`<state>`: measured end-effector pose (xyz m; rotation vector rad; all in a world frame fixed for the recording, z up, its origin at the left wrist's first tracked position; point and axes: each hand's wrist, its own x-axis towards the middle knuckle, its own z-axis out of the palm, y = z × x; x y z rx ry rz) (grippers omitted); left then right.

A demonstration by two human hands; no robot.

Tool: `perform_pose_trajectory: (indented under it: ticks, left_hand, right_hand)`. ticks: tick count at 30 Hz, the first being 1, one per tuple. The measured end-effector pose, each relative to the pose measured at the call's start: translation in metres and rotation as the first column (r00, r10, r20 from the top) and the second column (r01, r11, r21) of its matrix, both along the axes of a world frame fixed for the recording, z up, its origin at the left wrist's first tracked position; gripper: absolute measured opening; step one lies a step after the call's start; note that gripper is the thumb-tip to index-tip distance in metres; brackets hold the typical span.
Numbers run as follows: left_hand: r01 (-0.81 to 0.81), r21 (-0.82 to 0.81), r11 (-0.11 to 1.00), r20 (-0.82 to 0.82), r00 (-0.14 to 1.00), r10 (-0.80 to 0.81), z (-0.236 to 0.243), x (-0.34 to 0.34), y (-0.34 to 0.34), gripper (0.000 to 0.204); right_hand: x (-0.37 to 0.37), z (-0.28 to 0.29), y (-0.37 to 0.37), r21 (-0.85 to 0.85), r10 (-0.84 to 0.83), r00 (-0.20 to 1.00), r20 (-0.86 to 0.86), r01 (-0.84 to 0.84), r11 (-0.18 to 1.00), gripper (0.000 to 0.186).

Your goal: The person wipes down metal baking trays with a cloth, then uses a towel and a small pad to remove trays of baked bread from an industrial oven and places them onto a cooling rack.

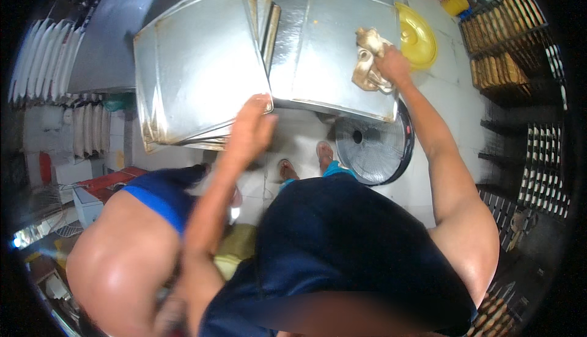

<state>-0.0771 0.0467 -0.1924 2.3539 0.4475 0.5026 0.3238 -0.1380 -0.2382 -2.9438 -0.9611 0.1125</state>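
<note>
My right hand is closed on a crumpled, brown-stained cloth, pressing it onto the right part of a flat metal baking tray. That tray lies alone on the metal table. To its left is an uneven stack of similar trays, with browned rims and corners. My left hand, a little blurred, is at the near right corner of the top tray in that stack. Its fingertips rest over the rim and the thumb stands apart from them.
A round fan stands below the table's near edge, with a yellow round lid or basin beyond. Racks of long bread loaves line the right. Another person's bare back bends close on my left. White sacks are stacked far left.
</note>
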Motion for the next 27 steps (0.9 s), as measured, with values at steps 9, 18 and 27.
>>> perform_pose_trajectory:
  ticks: [9, 18, 27]
  left_hand:
    - [-0.551, 0.073, 0.831, 0.003, 0.834, 0.552, -0.116, 0.120, -0.041, 0.031]
    - [-0.458, 0.097, 0.884, 0.013, 0.888, 0.459, -0.120, 0.117, -0.038, 0.026]
    - [-0.492, 0.105, 0.864, 0.062, 0.870, 0.488, -0.128, 0.124, -0.033, 0.031]
  right_hand:
    - [-0.015, 0.000, -0.030, 0.011, 0.327, 0.945, -0.007, -0.327, 0.945, 0.046]
    - [-0.015, -0.050, 0.149, 0.097, 0.661, 0.741, 0.119, -0.671, 0.735, 0.038]
    - [-0.045, -0.066, 0.126, 0.057, 0.731, 0.682, 0.039, -0.731, 0.680, 0.032]
